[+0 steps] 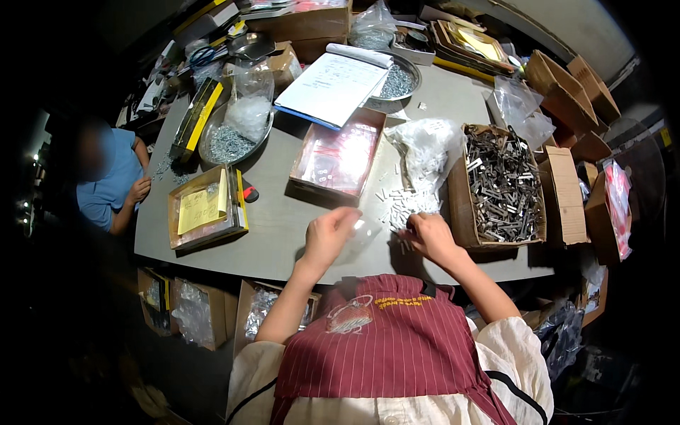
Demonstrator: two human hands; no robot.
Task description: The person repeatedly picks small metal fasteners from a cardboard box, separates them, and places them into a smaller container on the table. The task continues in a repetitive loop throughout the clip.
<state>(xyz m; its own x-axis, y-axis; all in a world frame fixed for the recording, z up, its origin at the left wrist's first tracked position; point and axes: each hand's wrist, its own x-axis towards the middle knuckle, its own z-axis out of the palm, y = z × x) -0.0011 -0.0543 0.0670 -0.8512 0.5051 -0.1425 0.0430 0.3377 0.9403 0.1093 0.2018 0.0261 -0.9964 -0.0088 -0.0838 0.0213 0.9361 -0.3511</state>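
Observation:
My left hand [327, 235] holds up a small clear plastic bag [360, 237] just above the near edge of the grey table [276, 219]. My right hand [431, 237] is closed on a few small dark metal pieces [402, 243] right beside that bag. Just beyond my hands lies a scatter of small white plastic plugs [400, 202], spilling from a larger clear bag [427, 152]. To the right of my right hand stands an open cardboard box of dark metal clips [503, 185].
A red-lined shallow box [340, 157], a box with a yellow note [204, 207], metal bowls of screws [230, 142], papers [333, 85] and cardboard boxes [567, 92] crowd the table. Another person in blue [113, 177] sits at the left. Boxes of bagged parts [191, 312] stand under the table.

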